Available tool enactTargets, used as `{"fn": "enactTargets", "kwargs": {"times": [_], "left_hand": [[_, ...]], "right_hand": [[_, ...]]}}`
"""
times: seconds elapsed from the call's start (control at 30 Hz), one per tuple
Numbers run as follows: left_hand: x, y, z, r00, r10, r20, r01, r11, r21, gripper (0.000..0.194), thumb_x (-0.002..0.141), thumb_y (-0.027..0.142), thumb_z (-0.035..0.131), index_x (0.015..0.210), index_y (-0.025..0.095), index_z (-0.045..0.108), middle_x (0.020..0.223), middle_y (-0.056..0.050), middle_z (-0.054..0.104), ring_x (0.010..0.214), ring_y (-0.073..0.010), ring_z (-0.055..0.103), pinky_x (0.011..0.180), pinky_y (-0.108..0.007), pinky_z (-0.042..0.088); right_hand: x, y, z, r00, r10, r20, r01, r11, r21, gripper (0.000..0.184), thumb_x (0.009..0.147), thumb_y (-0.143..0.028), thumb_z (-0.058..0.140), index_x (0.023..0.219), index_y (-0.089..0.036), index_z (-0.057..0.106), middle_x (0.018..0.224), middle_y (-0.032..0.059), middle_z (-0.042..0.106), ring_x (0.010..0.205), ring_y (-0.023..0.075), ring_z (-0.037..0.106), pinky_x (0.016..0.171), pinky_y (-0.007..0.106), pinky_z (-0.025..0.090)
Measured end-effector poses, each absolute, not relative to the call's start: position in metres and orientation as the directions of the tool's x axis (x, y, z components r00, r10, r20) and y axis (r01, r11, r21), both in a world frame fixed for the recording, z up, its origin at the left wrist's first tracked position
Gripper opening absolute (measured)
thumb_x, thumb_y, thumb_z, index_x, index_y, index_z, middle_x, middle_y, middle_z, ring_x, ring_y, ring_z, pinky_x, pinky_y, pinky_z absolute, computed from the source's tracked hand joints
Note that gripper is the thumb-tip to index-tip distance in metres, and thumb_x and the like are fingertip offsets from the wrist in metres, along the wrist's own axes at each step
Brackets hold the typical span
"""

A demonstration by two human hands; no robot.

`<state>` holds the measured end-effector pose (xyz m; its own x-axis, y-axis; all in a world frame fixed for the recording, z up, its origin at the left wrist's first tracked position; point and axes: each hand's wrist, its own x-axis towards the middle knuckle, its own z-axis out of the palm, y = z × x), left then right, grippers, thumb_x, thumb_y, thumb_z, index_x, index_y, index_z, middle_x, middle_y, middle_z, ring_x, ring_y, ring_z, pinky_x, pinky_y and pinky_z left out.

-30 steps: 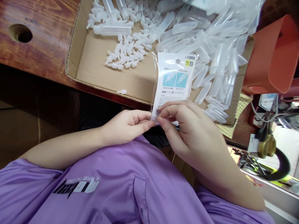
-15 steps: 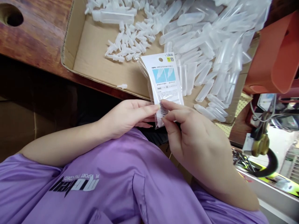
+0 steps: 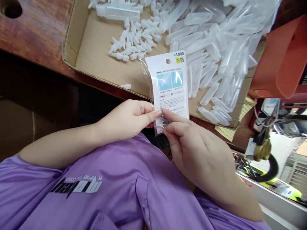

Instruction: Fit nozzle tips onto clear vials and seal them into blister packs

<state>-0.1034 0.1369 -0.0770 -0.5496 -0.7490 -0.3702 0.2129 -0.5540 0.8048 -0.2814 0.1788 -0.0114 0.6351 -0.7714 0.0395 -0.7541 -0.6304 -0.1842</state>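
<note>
A clear plastic packet with a white printed card (image 3: pixel 169 86) stands upright above my lap, its lower end pinched from both sides. My left hand (image 3: pixel 127 119) grips its bottom left corner with thumb and fingers closed. My right hand (image 3: pixel 194 143) pinches the bottom right edge with closed fingertips. Behind the packet lies an open cardboard box (image 3: pixel 96 60) holding several clear plastic tubes (image 3: pixel 216 57) and small white caps (image 3: pixel 134 44).
The box rests on a reddish wooden table (image 3: pixel 35 32) with a round hole at the far left. An orange plastic bin (image 3: pixel 285 60) stands at the right. One loose cap (image 3: pixel 126 86) lies by the box's front edge. Cables and a brass fitting (image 3: pixel 261 151) hang lower right.
The packet has tilted from leaning right to nearly upright and shifted slightly left. Both hands kept their pinch on its lower end, with the fingers shifting a little.
</note>
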Motion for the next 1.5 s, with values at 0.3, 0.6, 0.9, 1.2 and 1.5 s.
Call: {"fn": "enactTargets", "kwargs": {"times": [0.3,0.6,0.9,1.2,1.5], "left_hand": [[-0.101,0.139,-0.073,-0.617,-0.723,-0.312,0.096,-0.462,0.882,0.017,0.086,0.030,0.062,0.079,0.019,0.072,0.084,-0.001,0.074,0.089,-0.0223,0.068,0.087,-0.034,0.052],[-0.104,0.142,-0.079,-0.602,-0.721,-0.343,0.145,-0.522,0.841,0.018,0.081,0.034,0.071,0.090,0.018,0.075,0.089,-0.003,0.076,0.089,-0.0219,0.070,0.088,-0.036,0.054],[-0.107,0.143,-0.074,-0.559,-0.754,-0.343,0.136,-0.492,0.860,0.018,0.085,0.032,0.068,0.080,0.016,0.072,0.082,-0.002,0.075,0.082,-0.0188,0.070,0.084,-0.032,0.056],[-0.106,0.143,-0.070,-0.520,-0.784,-0.341,-0.022,-0.386,0.922,0.020,0.089,0.029,0.060,0.077,0.016,0.071,0.078,-0.001,0.074,0.080,-0.0179,0.071,0.076,-0.028,0.056],[-0.098,0.131,-0.064,-0.550,-0.725,-0.414,0.043,-0.520,0.853,0.015,0.088,0.023,0.064,0.078,0.016,0.072,0.078,0.000,0.075,0.071,-0.0133,0.069,0.067,-0.022,0.053]], "right_hand": [[-0.301,0.183,0.001,0.496,-0.862,0.106,-0.814,-0.504,-0.288,0.042,0.084,-0.021,0.071,0.121,-0.026,0.053,0.122,0.0112,0.066,0.114,0.0268,0.063,0.095,0.045,0.054],[-0.296,0.185,-0.021,0.531,-0.834,0.149,-0.843,-0.537,-0.002,0.036,0.081,-0.036,0.073,0.113,-0.024,0.061,0.108,0.0134,0.067,0.095,0.0297,0.064,0.080,0.046,0.053],[-0.292,0.189,-0.028,0.676,-0.658,0.333,-0.696,-0.718,-0.007,0.017,0.080,-0.010,0.073,0.092,-0.018,0.066,0.085,0.0045,0.071,0.084,0.0191,0.068,0.078,0.033,0.057],[-0.286,0.198,-0.030,0.676,-0.651,0.345,-0.671,-0.738,-0.078,0.005,0.081,-0.008,0.072,0.084,-0.011,0.070,0.073,0.0031,0.068,0.075,0.0162,0.064,0.074,0.030,0.058],[-0.297,0.207,-0.036,0.673,-0.600,0.433,-0.561,-0.795,-0.230,0.013,0.082,-0.009,0.071,0.086,-0.021,0.071,0.089,-0.0007,0.072,0.096,0.0150,0.064,0.091,0.031,0.053]]}}
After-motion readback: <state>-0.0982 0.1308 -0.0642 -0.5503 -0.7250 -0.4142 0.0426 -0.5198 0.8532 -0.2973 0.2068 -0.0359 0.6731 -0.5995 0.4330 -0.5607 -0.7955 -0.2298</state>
